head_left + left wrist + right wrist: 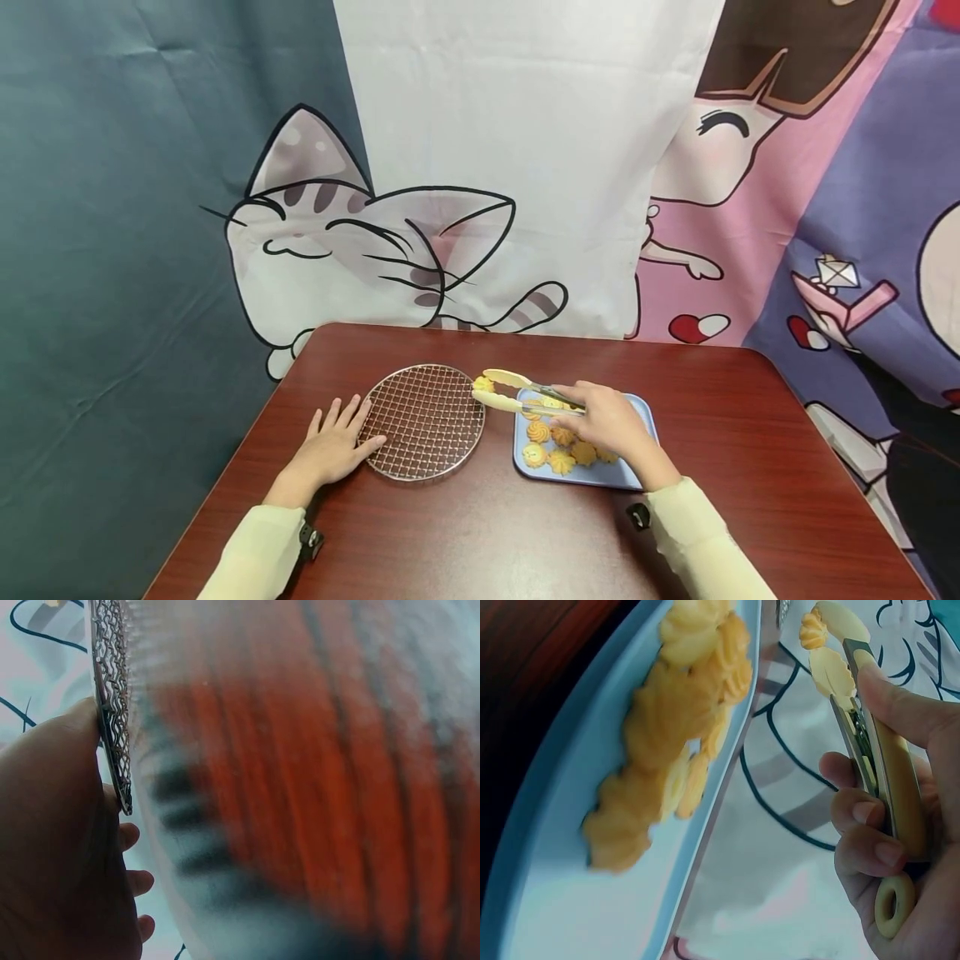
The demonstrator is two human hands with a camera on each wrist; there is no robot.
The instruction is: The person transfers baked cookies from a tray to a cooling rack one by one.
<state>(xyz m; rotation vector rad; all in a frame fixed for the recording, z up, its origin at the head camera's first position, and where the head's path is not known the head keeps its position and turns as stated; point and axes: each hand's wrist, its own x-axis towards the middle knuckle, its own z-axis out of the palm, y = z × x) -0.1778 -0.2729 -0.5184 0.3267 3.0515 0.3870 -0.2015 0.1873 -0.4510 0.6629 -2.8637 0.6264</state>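
My right hand (609,419) grips a pair of cream-tipped tongs (896,772), fingers curled round the metal handles. Between the tong tips is one yellow piped cookie (483,384), held near the right rim of a round wire rack (427,429). Below the right hand, a blue tray (626,477) carries several swirled cookies (561,461). My left hand (330,447) rests with fingers spread at the rack's left edge. In the left wrist view its thumb and fingertips show beside the rack (112,697).
Both rack and tray sit on a reddish-brown wooden table (465,542). Behind its far edge hangs a cloth backdrop (540,167) with a cartoon cat and other printed figures. Dark straps or devices (311,542) are worn at both wrists.
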